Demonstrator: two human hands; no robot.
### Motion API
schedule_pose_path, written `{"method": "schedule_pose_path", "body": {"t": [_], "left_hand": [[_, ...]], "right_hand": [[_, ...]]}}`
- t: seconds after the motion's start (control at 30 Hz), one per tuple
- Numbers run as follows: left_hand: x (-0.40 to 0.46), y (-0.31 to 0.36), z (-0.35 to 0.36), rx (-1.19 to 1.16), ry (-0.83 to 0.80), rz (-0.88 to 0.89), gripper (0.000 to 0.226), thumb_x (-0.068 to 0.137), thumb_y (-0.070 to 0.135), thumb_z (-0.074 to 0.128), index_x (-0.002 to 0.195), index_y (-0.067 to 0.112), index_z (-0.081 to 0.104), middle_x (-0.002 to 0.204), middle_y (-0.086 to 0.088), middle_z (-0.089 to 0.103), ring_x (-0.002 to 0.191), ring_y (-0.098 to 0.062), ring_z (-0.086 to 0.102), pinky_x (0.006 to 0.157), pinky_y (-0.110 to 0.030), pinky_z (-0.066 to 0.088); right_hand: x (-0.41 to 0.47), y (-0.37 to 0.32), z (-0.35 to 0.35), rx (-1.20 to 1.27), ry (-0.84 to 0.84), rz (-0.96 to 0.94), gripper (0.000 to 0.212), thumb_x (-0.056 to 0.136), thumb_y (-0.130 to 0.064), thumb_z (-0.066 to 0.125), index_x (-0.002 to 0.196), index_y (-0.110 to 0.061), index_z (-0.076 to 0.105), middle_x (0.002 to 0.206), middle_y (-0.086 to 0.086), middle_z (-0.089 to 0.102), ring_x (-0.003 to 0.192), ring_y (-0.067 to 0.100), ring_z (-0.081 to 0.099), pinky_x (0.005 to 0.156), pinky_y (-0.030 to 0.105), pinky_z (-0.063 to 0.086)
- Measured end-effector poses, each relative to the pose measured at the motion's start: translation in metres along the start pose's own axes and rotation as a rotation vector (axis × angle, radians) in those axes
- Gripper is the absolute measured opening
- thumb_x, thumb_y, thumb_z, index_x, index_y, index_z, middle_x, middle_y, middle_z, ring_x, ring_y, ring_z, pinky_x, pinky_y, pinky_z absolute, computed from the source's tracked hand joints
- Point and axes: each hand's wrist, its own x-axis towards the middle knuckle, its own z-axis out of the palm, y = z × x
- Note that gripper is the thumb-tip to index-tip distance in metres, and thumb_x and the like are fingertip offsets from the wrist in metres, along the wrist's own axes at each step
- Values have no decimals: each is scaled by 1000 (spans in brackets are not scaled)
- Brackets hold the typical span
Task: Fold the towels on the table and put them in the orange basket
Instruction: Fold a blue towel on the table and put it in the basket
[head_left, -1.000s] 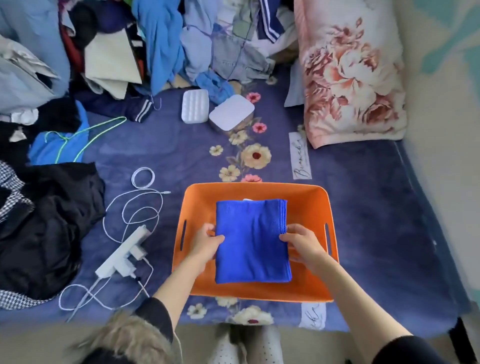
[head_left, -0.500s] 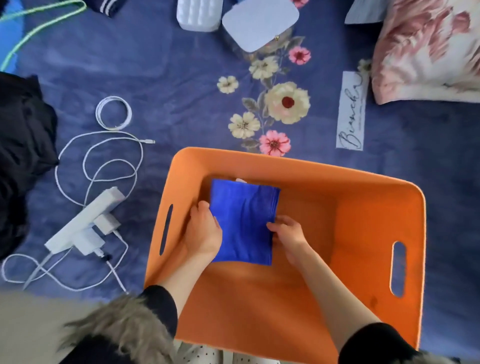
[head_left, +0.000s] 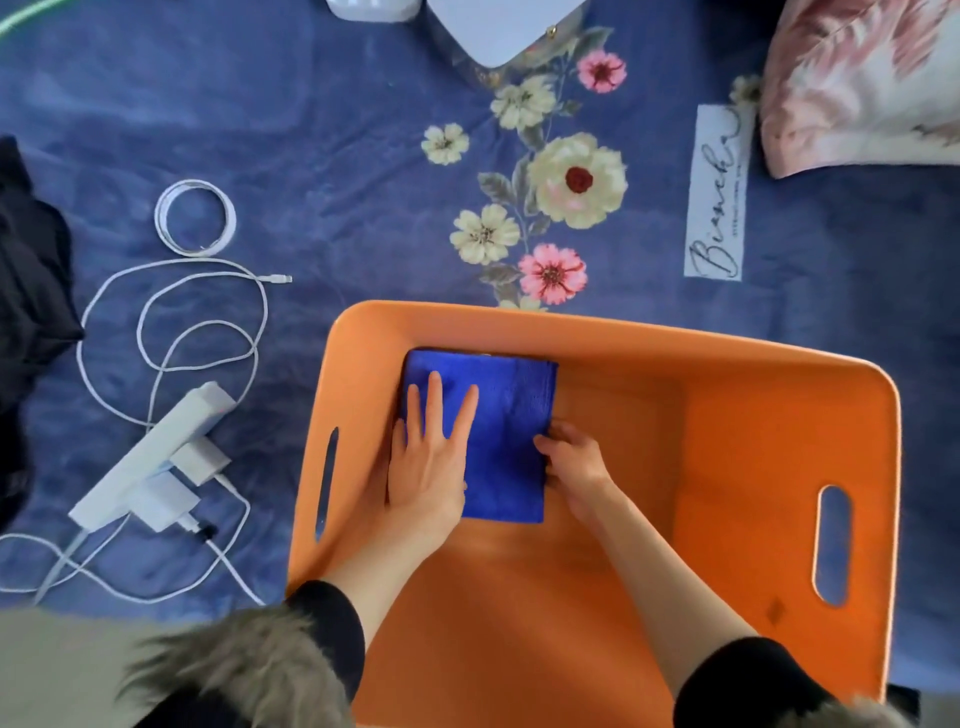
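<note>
A folded blue towel (head_left: 511, 421) lies flat on the floor of the orange basket (head_left: 727, 358), in its far left corner. My left hand (head_left: 428, 457) presses down on the towel's left half with straight, spread fingers. My right hand (head_left: 574, 465) is at the towel's right edge, its fingers curled round that edge. Both forearms reach down into the basket from the near side.
The basket stands on a blue flowered bedspread (head_left: 363, 156). A white power strip with plugs (head_left: 156, 467) and looped white cables (head_left: 192, 218) lie to its left. Dark clothing (head_left: 26, 260) is at the far left, a floral pillow (head_left: 862, 78) at the top right, white boxes (head_left: 498, 26) at the top.
The towel went from above the basket down onto its floor. My left hand let go of its edge and now lies flat on top. The view moved closer.
</note>
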Motion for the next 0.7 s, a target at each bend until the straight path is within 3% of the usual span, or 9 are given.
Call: {"method": "schedule_pose_path", "body": {"t": [0.1,0.2,0.23,0.3,0.37,0.53,0.7], "left_hand": [[11,-6,5,102,-118,35,126,72,38,77,141,30,-28,148,-14,-36,140,-35,-25,116,-43,6],[21,-10,6,169,-133,44,132,67,46,78,140,30,-31,147,-14,-39,138,-36,-28,116,-44,3],[23,-10,6,182,-131,48,133,66,48,78,140,29,-31,146,-15,-39,138,-36,-29,116,-44,2],[27,-11,7,214,-118,59,135,64,52,77,138,29,-34,146,-15,-39,138,-37,-29,116,-44,1],[30,-13,8,240,-104,65,137,61,57,76,134,30,-37,147,-15,-38,138,-36,-28,116,-44,-1],[36,-15,7,284,-119,77,137,61,62,73,130,30,-40,147,-16,-38,138,-37,-27,116,-44,-2],[33,-12,-7,265,-173,72,127,67,58,72,142,31,-27,150,-13,-34,141,-35,-23,117,-43,1]], "right_hand": [[2,2,0,-168,131,-137,30,90,-6,53,120,-8,55,122,11,58,111,31,55,95,42,45],[-11,8,0,-765,349,-569,59,84,-16,62,138,-14,40,137,16,42,123,36,42,100,42,37],[-13,12,0,-999,318,-740,70,81,-19,66,143,-16,33,146,16,34,132,37,33,106,47,32],[-13,17,-1,-1416,145,-915,93,79,-33,69,150,-20,10,158,11,1,145,32,-3,115,52,6],[-2,17,-6,-1614,44,-851,107,79,-48,65,148,-22,-12,153,6,-23,140,27,-24,112,50,-12],[23,5,-12,-1645,43,-710,117,71,-69,59,146,-25,-20,155,2,-22,144,31,-14,114,49,-11],[14,1,-10,-1644,35,-690,110,76,-66,57,147,-25,-15,157,3,-19,144,30,-13,112,54,-8]]}}
